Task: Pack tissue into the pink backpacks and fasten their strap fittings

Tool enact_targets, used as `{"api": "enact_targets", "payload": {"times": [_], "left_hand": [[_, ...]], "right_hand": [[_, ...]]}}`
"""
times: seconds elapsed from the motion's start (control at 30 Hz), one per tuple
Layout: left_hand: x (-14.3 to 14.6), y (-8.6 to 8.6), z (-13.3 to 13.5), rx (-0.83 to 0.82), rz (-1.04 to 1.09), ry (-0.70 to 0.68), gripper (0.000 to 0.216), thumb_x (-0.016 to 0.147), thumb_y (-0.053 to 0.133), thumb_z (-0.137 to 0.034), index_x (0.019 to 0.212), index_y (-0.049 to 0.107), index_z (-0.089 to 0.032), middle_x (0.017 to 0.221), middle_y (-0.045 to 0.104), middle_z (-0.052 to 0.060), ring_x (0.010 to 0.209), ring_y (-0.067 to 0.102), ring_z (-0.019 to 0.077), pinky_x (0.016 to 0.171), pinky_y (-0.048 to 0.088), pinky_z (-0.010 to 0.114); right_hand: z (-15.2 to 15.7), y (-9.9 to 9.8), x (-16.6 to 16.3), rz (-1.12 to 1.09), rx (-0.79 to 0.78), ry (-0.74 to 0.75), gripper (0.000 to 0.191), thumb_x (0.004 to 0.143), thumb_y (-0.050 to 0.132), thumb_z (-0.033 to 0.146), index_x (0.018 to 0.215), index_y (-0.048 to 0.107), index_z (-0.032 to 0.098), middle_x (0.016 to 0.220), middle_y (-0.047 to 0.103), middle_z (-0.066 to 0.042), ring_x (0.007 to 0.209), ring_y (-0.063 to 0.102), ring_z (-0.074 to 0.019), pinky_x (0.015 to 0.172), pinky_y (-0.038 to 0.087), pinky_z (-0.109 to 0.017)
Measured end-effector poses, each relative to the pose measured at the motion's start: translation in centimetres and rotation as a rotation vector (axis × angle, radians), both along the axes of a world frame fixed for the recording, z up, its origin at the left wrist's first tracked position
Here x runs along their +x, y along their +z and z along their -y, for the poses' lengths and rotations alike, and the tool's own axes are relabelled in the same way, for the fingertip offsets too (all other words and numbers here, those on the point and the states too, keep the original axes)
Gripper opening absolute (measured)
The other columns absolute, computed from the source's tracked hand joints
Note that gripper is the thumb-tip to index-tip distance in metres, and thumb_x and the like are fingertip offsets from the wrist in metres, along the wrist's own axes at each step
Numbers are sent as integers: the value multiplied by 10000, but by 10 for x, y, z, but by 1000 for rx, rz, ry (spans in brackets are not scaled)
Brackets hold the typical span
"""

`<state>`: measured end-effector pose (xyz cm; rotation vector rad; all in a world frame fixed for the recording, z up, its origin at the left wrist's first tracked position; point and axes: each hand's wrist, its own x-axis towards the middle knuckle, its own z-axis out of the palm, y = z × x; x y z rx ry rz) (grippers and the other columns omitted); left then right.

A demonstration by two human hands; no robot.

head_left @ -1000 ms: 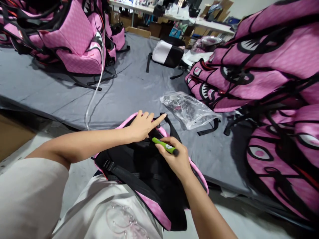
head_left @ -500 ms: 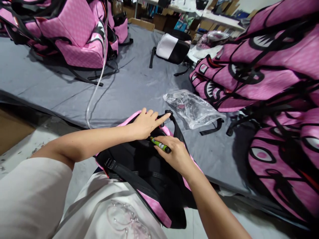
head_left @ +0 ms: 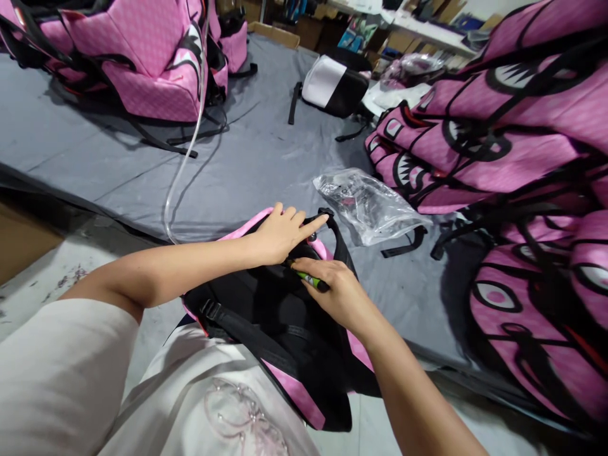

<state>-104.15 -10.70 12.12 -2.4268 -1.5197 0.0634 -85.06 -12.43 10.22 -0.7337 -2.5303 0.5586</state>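
A black backpack with pink trim (head_left: 266, 304) leans against the table's near edge in front of my body, its strap side facing up. My left hand (head_left: 280, 234) is at its upper edge, most fingers curled over it and one stretched out to the right towards a black buckle. In my right hand (head_left: 339, 291) is a slim green tool with a black end (head_left: 311, 279). Its tip points at the black fabric just below my left hand and is hidden there, so its kind cannot be made out.
A clear plastic bag (head_left: 365, 206) lies beyond my right hand. Pink backpacks are piled at right (head_left: 475, 139), with more pink bags (head_left: 152, 69) at back left. A white and black bag (head_left: 332, 85) sits farther back. A clear tube (head_left: 183, 168) hangs down at left.
The green tool and right hand have shifted slightly right, with less of the tool's front showing. My left hand stays on the backpack's edge. The view has moved a little.
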Motion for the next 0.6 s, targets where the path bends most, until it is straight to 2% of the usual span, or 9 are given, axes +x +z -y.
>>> {"api": "enact_targets", "payload": {"times": [0.4, 0.6], "left_hand": [[-1, 0, 1, 0, 8, -22, 971, 824, 673, -380, 1579, 96, -183, 1398, 491, 169, 1137, 482, 328, 967, 319, 454], [-1, 0, 0, -14, -6, -18, 967, 832, 657, -372, 1581, 74, -188, 1422, 473, 159, 1158, 468, 324, 994, 300, 455]], "right_hand": [[1, -1, -2, -9, -20, -16, 329, 868, 530, 93, 1089, 730, 234, 1155, 721, -43, 1047, 695, -225, 934, 558, -370], [9, -3, -7, 48, 83, -152, 283, 821, 619, 114, 1044, 724, 252, 1049, 752, -5, 927, 709, -226, 855, 505, -401]]}}
